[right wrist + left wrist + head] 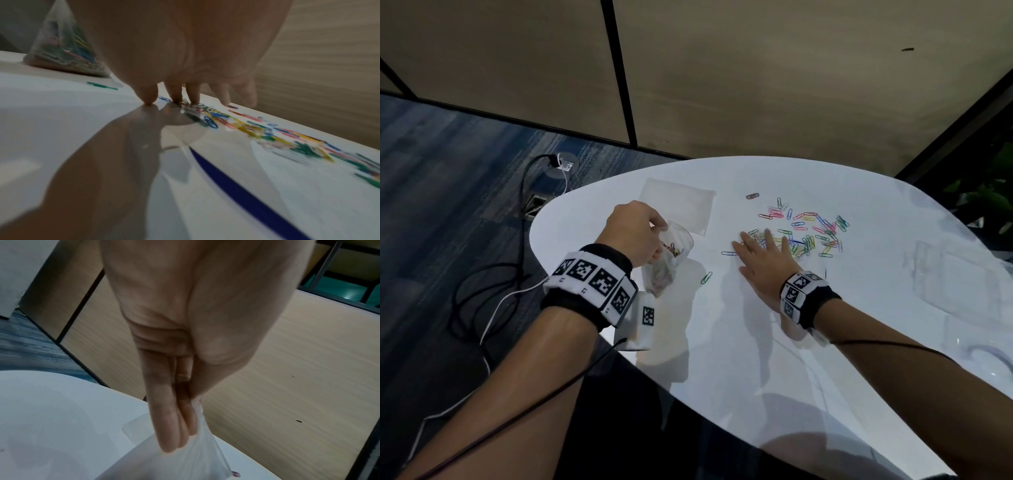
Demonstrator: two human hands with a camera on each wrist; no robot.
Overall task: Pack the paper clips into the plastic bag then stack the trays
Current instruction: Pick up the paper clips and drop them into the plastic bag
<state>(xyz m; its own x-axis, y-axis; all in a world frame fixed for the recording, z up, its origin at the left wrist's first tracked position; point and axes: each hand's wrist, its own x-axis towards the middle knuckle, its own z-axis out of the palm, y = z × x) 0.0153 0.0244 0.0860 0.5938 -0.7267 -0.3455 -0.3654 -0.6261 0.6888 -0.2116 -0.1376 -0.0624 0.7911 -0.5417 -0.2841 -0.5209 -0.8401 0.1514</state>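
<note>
The head view looks steeply down from above onto the round white table (808,342), both forearms in frame. Each wrist view sits close under its palm, facing along the fingers — the right one skims the tabletop (267,186). All three share that surface.

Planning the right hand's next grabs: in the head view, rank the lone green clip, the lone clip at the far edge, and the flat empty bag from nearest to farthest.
From the right hand:
1. Green clip, to its left.
2. Far lone clip, beyond the pile.
3. Flat bag, far left.
</note>
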